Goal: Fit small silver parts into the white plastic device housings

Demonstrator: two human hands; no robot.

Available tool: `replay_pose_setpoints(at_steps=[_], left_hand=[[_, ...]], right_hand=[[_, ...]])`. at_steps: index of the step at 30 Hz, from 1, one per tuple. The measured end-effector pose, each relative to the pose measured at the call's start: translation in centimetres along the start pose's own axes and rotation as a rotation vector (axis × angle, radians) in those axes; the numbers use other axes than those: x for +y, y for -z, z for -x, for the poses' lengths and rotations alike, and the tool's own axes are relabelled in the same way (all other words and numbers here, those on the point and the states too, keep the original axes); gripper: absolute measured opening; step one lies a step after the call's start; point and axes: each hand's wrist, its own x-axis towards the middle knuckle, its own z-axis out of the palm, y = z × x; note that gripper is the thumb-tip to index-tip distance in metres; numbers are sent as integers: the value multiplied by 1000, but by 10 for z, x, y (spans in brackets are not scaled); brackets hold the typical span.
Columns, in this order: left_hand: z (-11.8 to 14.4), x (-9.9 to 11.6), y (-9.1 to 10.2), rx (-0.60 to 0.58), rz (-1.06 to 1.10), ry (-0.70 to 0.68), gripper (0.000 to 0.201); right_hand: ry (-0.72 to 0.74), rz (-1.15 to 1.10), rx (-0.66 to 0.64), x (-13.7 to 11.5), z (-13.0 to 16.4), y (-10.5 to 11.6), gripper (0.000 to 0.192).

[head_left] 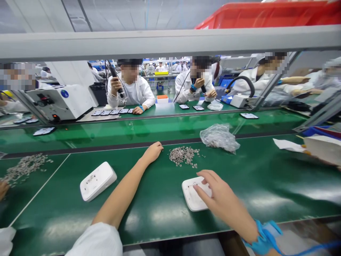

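- The right hand [221, 199] is laid on a white plastic housing [192, 197] that lies flat on the green tabletop [160, 213]; the fingers are spread loosely, with the fingertips [198, 189] pressed on the housing's top face. The housing is touched rather than gripped.
- A blue wrist strap [262, 236] is worn at the right wrist, on the near side of the housing.
- A heap of small metal parts [183, 155] is seen just beyond the housing, apart from it.
- The left hand [153, 152] is stretched out to the left of that heap, palm down and fingers curled lightly against the tabletop. Nothing is seen to be held in it; whether a small part is pinched under the fingertips cannot be told.
- A crumpled clear plastic bag [220, 138], with more parts inside, is placed beyond the housing and to its right, near the heap.
- A second white housing [97, 180] lies well to the left of the first, tilted on the tabletop, untouched.
- Another scatter of metal parts [22, 167] is spread far to the left of the housing.
- Beyond the housing, across the green belt, seated people in white coats are seen at work, and a white machine [61, 101] stands at the far left.
- A red bin [266, 14] is kept on the shelf overhead.
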Motion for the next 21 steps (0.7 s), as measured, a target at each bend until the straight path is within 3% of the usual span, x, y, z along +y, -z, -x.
replay_pose_setpoints(at_steps=[3, 6, 8, 11, 14, 17, 19, 21], left_hand=[[6, 32, 6, 105, -3, -34, 29], [18, 87, 5, 171, 0, -141, 27], [27, 127, 2, 211, 11, -263, 23], [36, 169, 1, 452, 63, -448, 13], [37, 188, 9, 617, 130, -515, 10], [38, 193, 13, 631, 148, -574, 19], [42, 193, 9, 612, 150, -502, 22], [51, 193, 4, 560, 164, -327, 22]], right_hand=[[-29, -78, 69, 2, -13, 3, 25], [-93, -230, 92, 3, -27, 3, 27], [-169, -427, 17, 4, -33, 2, 29], [-290, -763, -135, 7, -32, 1, 35], [-404, -955, -165, 12, -24, 3, 37], [-450, -995, -165, 19, -19, 10, 34], [-433, -924, -191, 25, -19, 15, 30], [-359, -728, -183, 31, -21, 19, 19]])
